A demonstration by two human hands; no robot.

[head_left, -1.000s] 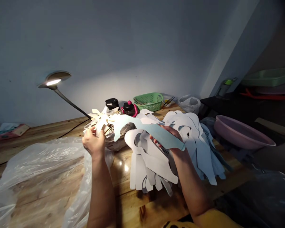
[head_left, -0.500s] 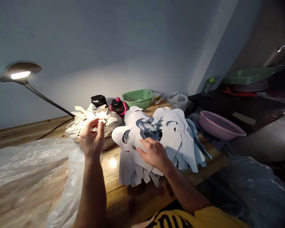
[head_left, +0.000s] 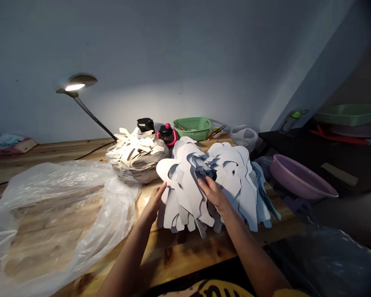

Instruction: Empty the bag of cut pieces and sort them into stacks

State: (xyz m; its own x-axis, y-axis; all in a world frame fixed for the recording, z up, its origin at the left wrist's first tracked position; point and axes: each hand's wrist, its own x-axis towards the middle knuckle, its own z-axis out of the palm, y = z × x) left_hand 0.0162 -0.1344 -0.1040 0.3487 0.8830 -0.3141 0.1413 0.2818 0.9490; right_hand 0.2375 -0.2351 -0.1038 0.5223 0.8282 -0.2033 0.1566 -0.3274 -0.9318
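Note:
Two heaped piles of white, flat, shaped cut-outs lie side by side on the wooden table: a left pile (head_left: 187,181) and a right pile (head_left: 230,179). The pieces look like paper or thin sheet; I cannot tell which. My left hand (head_left: 155,199) is at the outer edge of the left pile, its visible fingers stretched along the side. Fingertips of my right hand (head_left: 214,193) touch the inner side of that same pile, near the gap between the two, fingers apart. Some fingertips are hidden by the pieces.
A clear plastic bag (head_left: 136,175) of cream strips stands behind my left hand. Loose plastic sheeting (head_left: 108,214) covers the table's left. Behind are a lamp (head_left: 94,117), a pink-and-black bottle (head_left: 166,134) and a green basket (head_left: 192,128). A pink basin (head_left: 301,177) sits right.
My left hand has come down from the bag of strips to the left pile's outer edge. My right hand has shifted to that pile's inner side. The view has turned left.

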